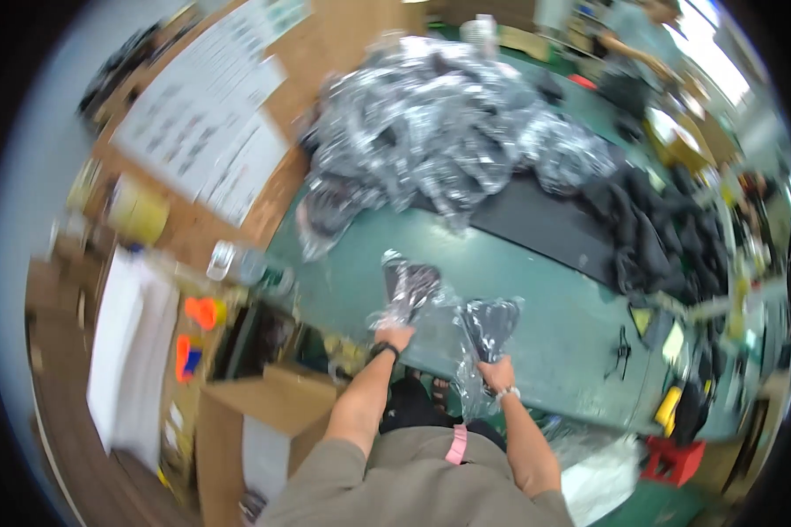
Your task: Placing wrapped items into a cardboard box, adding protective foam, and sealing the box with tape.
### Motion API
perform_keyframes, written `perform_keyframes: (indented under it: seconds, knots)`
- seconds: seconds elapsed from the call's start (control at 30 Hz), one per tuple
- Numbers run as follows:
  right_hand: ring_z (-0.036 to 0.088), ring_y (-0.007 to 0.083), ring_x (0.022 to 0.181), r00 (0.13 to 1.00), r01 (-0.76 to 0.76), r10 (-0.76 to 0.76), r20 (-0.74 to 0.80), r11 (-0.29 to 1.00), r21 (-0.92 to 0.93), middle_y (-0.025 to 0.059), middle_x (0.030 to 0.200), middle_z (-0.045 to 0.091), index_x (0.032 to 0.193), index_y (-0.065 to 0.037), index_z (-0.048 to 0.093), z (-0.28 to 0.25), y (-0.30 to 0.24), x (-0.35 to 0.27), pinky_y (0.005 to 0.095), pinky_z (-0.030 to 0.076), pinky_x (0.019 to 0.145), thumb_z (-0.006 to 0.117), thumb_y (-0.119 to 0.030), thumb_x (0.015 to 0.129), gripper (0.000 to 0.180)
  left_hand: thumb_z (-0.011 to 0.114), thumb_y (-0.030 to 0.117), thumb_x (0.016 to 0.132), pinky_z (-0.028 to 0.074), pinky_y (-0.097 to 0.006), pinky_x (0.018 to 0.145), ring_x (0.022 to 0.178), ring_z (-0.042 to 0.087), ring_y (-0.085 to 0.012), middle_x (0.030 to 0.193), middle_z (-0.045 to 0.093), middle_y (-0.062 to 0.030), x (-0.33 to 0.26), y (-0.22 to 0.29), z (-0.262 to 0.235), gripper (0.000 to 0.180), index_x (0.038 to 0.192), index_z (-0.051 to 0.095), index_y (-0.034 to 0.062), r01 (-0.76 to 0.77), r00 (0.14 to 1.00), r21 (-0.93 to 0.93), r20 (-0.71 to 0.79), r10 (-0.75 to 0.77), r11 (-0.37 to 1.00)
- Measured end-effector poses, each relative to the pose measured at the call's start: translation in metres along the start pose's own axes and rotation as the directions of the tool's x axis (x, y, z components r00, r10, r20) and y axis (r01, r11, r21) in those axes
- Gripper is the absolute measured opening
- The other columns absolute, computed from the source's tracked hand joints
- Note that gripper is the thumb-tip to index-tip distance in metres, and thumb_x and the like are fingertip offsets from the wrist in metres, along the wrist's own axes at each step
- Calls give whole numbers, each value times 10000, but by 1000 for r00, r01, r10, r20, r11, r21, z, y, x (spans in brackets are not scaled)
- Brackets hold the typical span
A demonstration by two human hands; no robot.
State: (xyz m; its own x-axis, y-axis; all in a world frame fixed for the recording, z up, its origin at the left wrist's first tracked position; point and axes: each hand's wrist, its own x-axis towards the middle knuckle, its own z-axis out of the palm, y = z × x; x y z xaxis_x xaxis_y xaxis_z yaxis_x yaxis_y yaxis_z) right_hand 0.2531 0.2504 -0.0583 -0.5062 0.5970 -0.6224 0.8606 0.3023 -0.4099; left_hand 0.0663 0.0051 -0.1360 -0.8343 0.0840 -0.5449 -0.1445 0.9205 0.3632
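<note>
My left hand (395, 336) is closed on the near end of a clear plastic bag with a dark item (413, 283) inside, just over the table's front edge. To its right, my right hand (498, 375) grips a second clear bag with a dark grey item (490, 321) in it. Loose plastic from this bag hangs down beside my wrist, past the table edge. What the dark items are I cannot make out through the crinkled film and blur. Both bagged items point away from me over the green table (554, 351).
A large heap of similar bagged items (439, 123) covers the table's far side. Dark cloth (659, 228) lies at the right. At the left are a plastic bottle (250, 265), a tape dispenser with orange parts (204, 312) and a cardboard box (268, 395). Another person (637, 53) works at the far right.
</note>
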Motion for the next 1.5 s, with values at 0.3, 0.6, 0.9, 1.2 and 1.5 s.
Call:
perform_keyframes:
  seconds: [0.3, 0.6, 0.9, 1.2, 1.5]
  knots:
    - [640, 225, 772, 968, 234, -241, 72, 968, 91, 129, 931, 720, 970, 96, 689, 1, 94, 21, 408, 526, 767, 756, -195, 701, 402, 789, 341, 769, 360, -405, 1109, 1291, 472, -320, 1395, 488, -240, -251, -18, -94, 953, 1491, 299, -42, -447, 891, -670, -390, 232, 592]
    - [611, 199, 794, 941, -72, -132, 313, 823, 563, 109, 930, 663, 1004, 88, 675, 15, 16, -42, 361, 510, 762, 720, -207, 796, 364, 764, 442, 781, 551, -419, 670, 739, 699, -292, 784, 711, -182, -489, -316, -180, 542, 1009, 676, -42, 237, 710, -779, -269, -651, 580]
    - [594, 175, 927, 708, 466, -649, 278, 726, 505, 75, 1083, 638, 1212, 64, 595, 72, -144, -290, 321, 477, 844, 674, -185, 843, 452, 642, 221, 765, 405, -363, 958, 1027, 561, -222, 989, 609, -22, -522, -611, -139, 305, 1066, 629, 176, -270, 945, 589, 12, 326, 762]
    - [641, 155, 914, 253, 516, -186, 949, 856, 30, 97, 1076, 691, 1269, 47, 560, 295, -242, -488, 325, 526, 838, 736, -118, 799, 528, 587, 215, 838, 298, -491, 1133, 1267, 489, -257, 1229, 606, -19, -446, -688, -26, 361, 1194, 633, 187, -296, 934, 540, -8, 356, 788]
    - [647, 231, 1060, 267, 435, 225, 937, 840, -325, 127, 1164, 687, 1142, 18, 644, 466, -117, -393, 355, 504, 957, 613, -418, 930, 487, 636, 169, 821, 304, -499, 1154, 1363, 385, -385, 1427, 461, -190, -500, -586, -106, 581, 1355, 487, -2, -9, 760, -556, -544, -355, 831]
